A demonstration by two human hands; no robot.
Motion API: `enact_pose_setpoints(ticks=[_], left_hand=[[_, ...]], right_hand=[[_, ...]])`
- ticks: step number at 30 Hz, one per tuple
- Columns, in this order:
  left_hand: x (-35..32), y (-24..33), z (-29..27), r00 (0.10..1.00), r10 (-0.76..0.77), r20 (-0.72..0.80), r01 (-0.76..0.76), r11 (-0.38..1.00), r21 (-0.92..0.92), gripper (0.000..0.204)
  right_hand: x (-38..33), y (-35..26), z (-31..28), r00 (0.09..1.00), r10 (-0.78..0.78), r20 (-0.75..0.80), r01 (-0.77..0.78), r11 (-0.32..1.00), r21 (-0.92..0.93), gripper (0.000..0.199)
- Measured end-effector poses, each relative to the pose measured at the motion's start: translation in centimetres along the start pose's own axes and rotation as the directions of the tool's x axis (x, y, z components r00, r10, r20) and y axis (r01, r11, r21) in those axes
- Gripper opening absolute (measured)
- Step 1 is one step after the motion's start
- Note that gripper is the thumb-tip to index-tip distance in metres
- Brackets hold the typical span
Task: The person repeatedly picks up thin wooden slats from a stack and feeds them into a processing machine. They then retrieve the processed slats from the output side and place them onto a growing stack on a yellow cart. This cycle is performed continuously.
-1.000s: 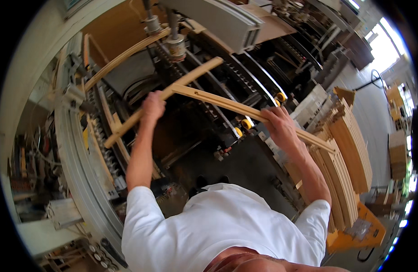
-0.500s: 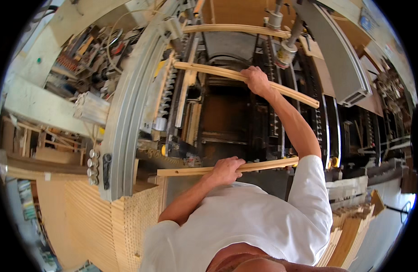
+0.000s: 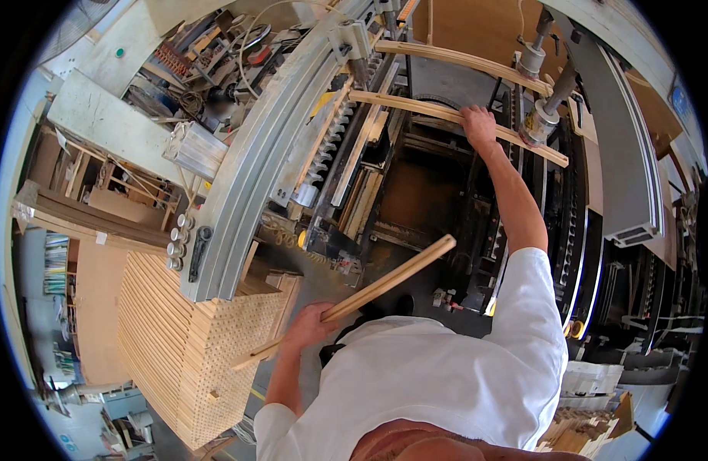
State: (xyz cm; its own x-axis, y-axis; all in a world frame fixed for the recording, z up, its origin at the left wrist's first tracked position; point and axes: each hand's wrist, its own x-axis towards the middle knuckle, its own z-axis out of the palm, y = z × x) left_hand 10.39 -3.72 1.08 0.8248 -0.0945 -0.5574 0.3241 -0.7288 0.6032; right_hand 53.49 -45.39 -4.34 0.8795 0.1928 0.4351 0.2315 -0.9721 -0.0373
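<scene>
Head view: the left hand [image 3: 306, 326] is closed around a wooden slat [image 3: 354, 298], gripping it near its lower end; the slat slants up to the right, in the air over the machine's [image 3: 415, 200] near edge and above the stack [image 3: 192, 338] of slats at the left. The right hand [image 3: 479, 124], arm stretched out, grips a second slat [image 3: 454, 117] lying across the machine's far side, under a third slat [image 3: 461, 60] near two clamp cylinders [image 3: 546, 107].
</scene>
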Motion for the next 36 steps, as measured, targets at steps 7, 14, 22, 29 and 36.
enact_pose_setpoints(ticks=[7,14,22,29,36], left_hand=[[-0.3,-6.6,2.3,0.990,-0.120,-0.075,0.124,0.992,0.038,0.041],[-0.8,-9.1,3.9,0.985,-0.108,-0.136,0.124,0.986,0.116,0.043],[-5.7,-8.4,2.4,0.962,-0.207,-0.176,0.216,0.976,0.028,0.042],[-16.8,-10.8,-0.5,0.912,-0.317,-0.262,0.280,0.945,-0.168,0.046],[-33.9,-18.5,-3.6,0.840,-0.449,-0.304,0.229,0.802,-0.552,0.045]], right_hand=[[0.1,0.1,0.5,0.999,-0.018,-0.034,0.018,1.000,0.003,0.023],[0.3,-0.3,0.5,1.000,-0.003,0.002,0.004,0.998,-0.070,0.024],[0.3,-0.3,-0.1,0.999,0.040,0.013,-0.039,0.995,-0.096,0.024],[1.0,-4.3,-2.7,0.975,0.177,0.136,-0.171,0.984,-0.056,0.040],[-5.7,-14.7,-3.1,0.990,0.070,-0.123,0.023,0.779,0.627,0.036]])
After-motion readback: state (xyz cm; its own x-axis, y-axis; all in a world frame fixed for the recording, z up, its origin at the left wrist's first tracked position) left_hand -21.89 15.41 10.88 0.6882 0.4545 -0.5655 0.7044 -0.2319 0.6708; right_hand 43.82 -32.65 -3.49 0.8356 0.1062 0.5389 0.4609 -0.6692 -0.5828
